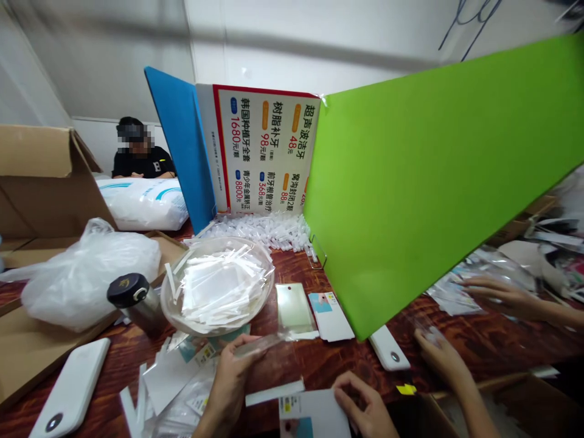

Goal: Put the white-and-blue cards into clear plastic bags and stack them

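Observation:
My left hand (232, 374) pinches a clear plastic sleeve (260, 345) between thumb and fingers, above the table. My right hand (362, 401) is closed on the right edge of a white printed card (323, 407), which carries a blue picture and a yellow label. A narrow white strip (274, 393) lies at the card's upper left. Left of my left hand is a loose pile of white cards and clear packets (171, 380). Beyond my hands rest a stack of pale translucent sheets (294, 310) and a stack of similar printed cards (331, 317).
A round tub (269, 286) heaped with white strips stands ahead, small clear pieces (264, 230) behind it. A tall green board (410, 182) divides the table; a co-worker's hands (438, 353) are beyond. Leftward are a thermos (137, 304), a white phone-like device (70, 389) and a cardboard box (41, 201).

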Demonstrator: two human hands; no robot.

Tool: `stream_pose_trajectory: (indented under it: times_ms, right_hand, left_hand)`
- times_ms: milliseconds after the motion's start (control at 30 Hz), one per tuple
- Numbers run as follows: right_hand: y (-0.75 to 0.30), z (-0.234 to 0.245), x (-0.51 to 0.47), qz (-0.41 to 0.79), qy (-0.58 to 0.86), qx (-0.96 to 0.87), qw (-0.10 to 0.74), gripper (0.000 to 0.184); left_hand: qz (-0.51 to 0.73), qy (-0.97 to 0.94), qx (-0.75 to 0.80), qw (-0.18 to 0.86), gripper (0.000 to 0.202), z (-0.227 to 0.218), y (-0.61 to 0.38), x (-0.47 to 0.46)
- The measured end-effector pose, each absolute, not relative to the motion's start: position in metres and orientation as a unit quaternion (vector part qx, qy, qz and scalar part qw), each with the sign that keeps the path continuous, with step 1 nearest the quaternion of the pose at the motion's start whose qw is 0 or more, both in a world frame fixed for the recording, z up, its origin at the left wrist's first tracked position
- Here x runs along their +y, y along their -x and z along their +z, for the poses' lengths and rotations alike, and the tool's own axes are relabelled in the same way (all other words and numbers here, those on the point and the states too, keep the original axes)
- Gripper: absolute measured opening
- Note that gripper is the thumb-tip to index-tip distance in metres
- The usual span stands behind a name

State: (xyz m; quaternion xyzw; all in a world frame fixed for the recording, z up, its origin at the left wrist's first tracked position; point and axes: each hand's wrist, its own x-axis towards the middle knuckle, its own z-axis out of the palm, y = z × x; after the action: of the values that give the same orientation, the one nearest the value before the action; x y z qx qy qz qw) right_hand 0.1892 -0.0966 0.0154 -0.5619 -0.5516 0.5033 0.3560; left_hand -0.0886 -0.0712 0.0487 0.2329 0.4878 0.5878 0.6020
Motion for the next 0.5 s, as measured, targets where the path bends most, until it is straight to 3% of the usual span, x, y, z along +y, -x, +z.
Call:
stream_pose_trajectory:
  times_ms: [233, 500]
  right_hand:
    - [-0.170, 0.020, -0.092, 0.543, 0.529, -0.516, 0.399, 0.045]
    - [-0.162, 0.019, -0.091, 0.492, 0.532, -0.502, 0.472, 0.038]
  left_hand:
    - [0.599, -0.222, 0.529, 0.558, 0.036, 0.034, 0.086, -0.065]
    - [0.624, -0.227, 0.539, 0.519, 0.041, 0.055, 0.081, -0.068]
